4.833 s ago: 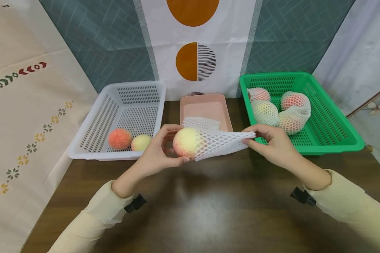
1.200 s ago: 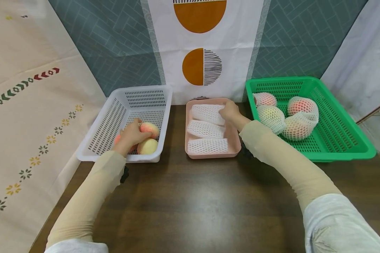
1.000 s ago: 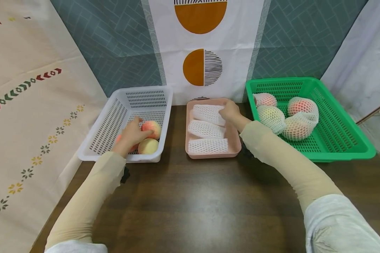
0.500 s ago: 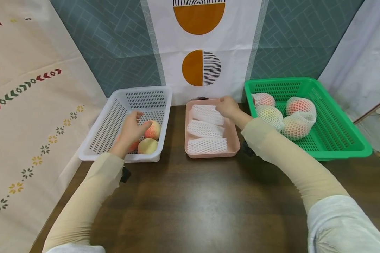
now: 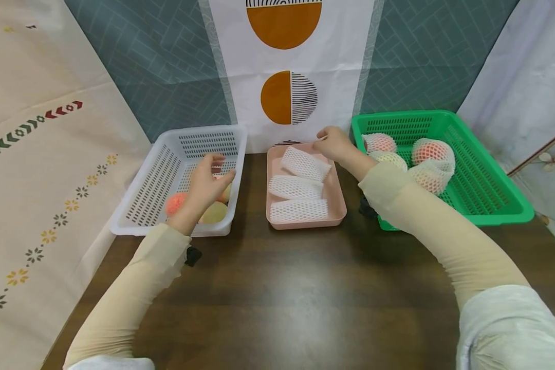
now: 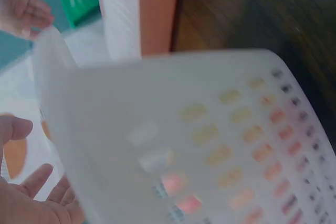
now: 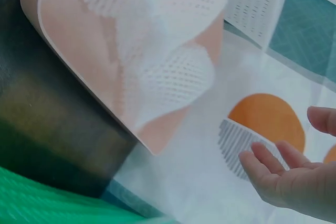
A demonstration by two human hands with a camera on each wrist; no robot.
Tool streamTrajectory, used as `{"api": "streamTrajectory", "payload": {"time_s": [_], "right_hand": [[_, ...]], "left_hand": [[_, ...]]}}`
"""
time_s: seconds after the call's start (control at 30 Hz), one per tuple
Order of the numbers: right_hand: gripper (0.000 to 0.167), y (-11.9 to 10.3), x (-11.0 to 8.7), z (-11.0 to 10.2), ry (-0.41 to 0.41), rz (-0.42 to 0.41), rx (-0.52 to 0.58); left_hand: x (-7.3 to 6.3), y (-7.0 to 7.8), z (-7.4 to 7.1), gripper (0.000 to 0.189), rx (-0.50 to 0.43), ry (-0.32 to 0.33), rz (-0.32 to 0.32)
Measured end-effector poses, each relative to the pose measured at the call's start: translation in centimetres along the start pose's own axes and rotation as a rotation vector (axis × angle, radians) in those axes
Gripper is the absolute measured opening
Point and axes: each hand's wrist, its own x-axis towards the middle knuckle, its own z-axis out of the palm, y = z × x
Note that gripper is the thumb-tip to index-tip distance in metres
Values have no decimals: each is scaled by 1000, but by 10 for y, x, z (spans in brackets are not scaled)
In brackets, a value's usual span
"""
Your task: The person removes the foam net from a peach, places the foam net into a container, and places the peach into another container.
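My left hand (image 5: 209, 181) hovers over the white basket (image 5: 134, 226), thumb and fingers spread with nothing between them. Under it lie a red peach (image 5: 176, 202), a yellow peach (image 5: 214, 213) and a third peach (image 5: 225, 193), mostly hidden by the hand. In the left wrist view the blurred basket wall (image 6: 115, 93) stands beside this hand. My right hand (image 5: 337, 146), holding nothing, is raised at the back right corner of the pink tray (image 5: 336, 205). Three white foam net sleeves lie in that tray: a rear one (image 5: 305, 163) set askew, a middle one (image 5: 296, 187) and a front one (image 5: 299, 210).
At the right stands a green basket (image 5: 485, 205) with several peaches in foam nets (image 5: 432, 151); the right forearm crosses its front left corner. Dark brown table (image 5: 282, 293) stretches in front. Patterned cloths (image 5: 176, 61) hang behind and at the sides.
Earlier both hands held a peach partly in its net. The peach now lies in the white basket and the net in the tray. Both hands have let go and lifted; the rear net has turned.
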Motion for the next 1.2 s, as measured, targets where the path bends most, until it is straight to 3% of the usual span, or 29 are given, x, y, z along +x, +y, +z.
{"api": "streamTrajectory", "payload": {"time_s": [0.2,0.67,0.83,1.07,1.2], "right_hand": [[47,-8,-6,-16,15,-16,-15],[54,-12,-27,-69,95,-15,38],[58,-5,-34,-93,146,-3,101],[62,17,-43,-125,195,23,127],[63,31,-44,-137,233,51,130]], "left_hand": [[-1,20,11,45,-58,2,18],[-6,53,44,45,-320,-13,71],[-11,69,62,44,-386,-59,69],[-20,95,87,42,-602,-165,44],[-25,104,100,43,-652,-210,25]]}}
